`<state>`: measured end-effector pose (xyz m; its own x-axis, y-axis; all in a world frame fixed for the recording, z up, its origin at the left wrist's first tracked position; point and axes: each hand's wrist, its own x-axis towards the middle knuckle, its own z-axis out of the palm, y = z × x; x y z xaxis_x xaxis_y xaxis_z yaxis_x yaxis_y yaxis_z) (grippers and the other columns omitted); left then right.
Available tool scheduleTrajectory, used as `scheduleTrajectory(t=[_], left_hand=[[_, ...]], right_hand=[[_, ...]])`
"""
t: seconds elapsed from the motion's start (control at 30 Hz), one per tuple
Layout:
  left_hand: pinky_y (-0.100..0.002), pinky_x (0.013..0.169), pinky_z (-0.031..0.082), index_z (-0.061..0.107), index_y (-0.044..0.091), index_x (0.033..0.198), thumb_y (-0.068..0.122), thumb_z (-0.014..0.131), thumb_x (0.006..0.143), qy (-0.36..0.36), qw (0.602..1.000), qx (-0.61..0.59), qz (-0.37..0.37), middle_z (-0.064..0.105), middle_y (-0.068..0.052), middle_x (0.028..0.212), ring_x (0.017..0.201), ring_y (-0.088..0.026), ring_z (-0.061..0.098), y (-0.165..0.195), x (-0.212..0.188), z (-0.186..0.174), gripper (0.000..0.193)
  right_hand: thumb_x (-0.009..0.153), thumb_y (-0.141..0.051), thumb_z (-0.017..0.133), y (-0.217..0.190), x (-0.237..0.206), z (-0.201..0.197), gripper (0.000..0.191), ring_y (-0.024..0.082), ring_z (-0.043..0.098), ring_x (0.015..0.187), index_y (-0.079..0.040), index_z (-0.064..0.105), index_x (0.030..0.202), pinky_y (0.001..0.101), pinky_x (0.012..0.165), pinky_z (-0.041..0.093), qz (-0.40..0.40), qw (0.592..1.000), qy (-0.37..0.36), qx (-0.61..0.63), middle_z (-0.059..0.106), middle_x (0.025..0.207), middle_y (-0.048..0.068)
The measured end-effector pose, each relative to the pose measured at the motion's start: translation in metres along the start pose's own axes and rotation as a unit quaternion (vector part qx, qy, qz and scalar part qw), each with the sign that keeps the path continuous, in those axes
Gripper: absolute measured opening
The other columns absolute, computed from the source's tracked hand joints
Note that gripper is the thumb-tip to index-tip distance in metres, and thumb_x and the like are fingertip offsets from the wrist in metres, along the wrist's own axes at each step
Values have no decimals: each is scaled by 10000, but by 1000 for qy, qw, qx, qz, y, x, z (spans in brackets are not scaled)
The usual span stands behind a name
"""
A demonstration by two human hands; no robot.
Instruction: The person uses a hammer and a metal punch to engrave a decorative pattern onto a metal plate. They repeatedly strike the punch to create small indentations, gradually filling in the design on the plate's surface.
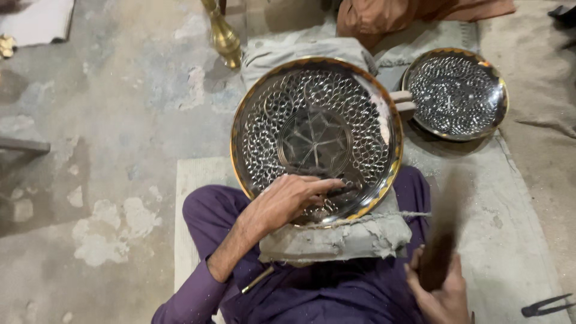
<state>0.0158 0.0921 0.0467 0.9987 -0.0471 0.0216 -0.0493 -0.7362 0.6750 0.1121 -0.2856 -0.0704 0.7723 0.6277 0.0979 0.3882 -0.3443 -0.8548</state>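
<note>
A large round engraved metal plate (316, 139), silvery with a golden rim, is propped on a grey clay-covered block (336, 239) over the person's lap. The left hand (287, 199) is laid on the plate's lower part, its fingers stretched out and pinching a thin dark tool (336, 187) against the metal. The right hand (441, 291) is closed around the handle of a hammer (445, 225), blurred. A 2nd, smaller engraved plate (455, 93) lies just beside the 1st, and a brass vase (223, 35) stands on the floor behind.
</note>
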Motion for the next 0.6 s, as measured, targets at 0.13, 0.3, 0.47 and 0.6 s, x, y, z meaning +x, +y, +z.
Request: scheduleTrajectory(t=[0.13, 0.3, 0.47, 0.6], left_hand=[[-426, 743, 562, 589, 168, 1395, 81, 689, 857, 23, 999, -2, -30, 747, -99, 1126, 876, -295, 729, 2, -1, 7, 554], [-434, 794, 562, 584, 106, 1396, 67, 691, 894, 89, 996, -18, 2, 739, -118, 1110, 932, -316, 723, 0, -8, 11, 515], [-383, 761, 613, 570, 65, 1370, 46, 722, 906, 230, 962, -103, -102, 743, -141, 1022, 896, -272, 767, 7, -22, 25, 489], [-327, 748, 678, 525, 60, 1395, 36, 742, 896, 324, 921, -146, -159, 746, -150, 1041, 936, -221, 775, 13, -25, 41, 545]], right_hand=[[667, 18, 791, -8, 17, -17, 768, 186, 724, 891, 17, 492, 1374, 325, 821, 561, 65, 994, -78, -28, 747, 996, 118], [748, -5, 784, -37, 40, -13, 629, 220, 722, 942, -3, 512, 1315, 344, 840, 575, 40, 997, -58, -5, 692, 1024, 171], [674, -66, 801, -65, 79, -37, 755, 290, 771, 922, -24, 526, 1376, 420, 786, 604, -1, 986, -69, -150, 736, 1019, 214], [783, -171, 798, -100, 115, -38, 783, 289, 755, 863, -69, 465, 1484, 404, 722, 633, -80, 977, -62, -187, 710, 1088, 203]])
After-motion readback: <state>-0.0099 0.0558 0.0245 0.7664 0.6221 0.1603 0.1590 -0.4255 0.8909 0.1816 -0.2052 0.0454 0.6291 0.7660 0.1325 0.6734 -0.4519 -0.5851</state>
